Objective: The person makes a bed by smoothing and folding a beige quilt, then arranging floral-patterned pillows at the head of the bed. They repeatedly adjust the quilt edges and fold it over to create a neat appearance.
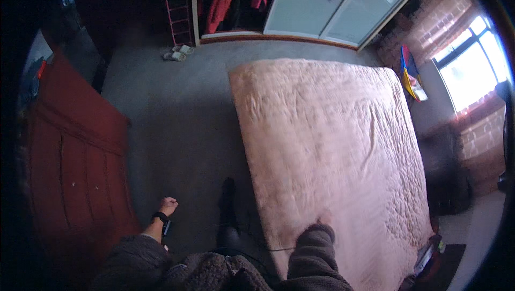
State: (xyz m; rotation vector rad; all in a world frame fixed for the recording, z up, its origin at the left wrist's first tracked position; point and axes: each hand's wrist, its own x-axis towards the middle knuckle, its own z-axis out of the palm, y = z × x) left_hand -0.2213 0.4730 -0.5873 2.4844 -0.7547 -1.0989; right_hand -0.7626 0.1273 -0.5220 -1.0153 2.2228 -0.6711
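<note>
closest in is a dark fleece jacket (214, 272), its right sleeve reaching forward over the near part of a pink quilted cover (316, 130). at the sleeve's end the right hand (325, 219) shows only as a small blurred patch against the cloth; it is at the cover, but i cannot tell whether it grips, presses flat or hovers just above. the left hand (169, 205) is out to the side over the grey floor (177, 124), well apart from the cover, fingers curled in as a loose fist with nothing seen in it; a black band (160, 216) circles that wrist.

the step in hand, as i judge it, is one-handed work on the near part of the cover, with the left hand taking no part. the cover lies spread over the bed, fairly smooth through the middle, with a long crease (371, 135) right of centre and puckered quilting down the right side. reaching that crease would call for the right arm to extend farther, palm low and flat so the cloth doesn't bunch.

farther off, pale slippers (179, 53) sit on the floor near a pink ladder-like rack (178, 15), beside a wardrobe (316, 1) with red clothes (220, 1) in its open part.
</note>
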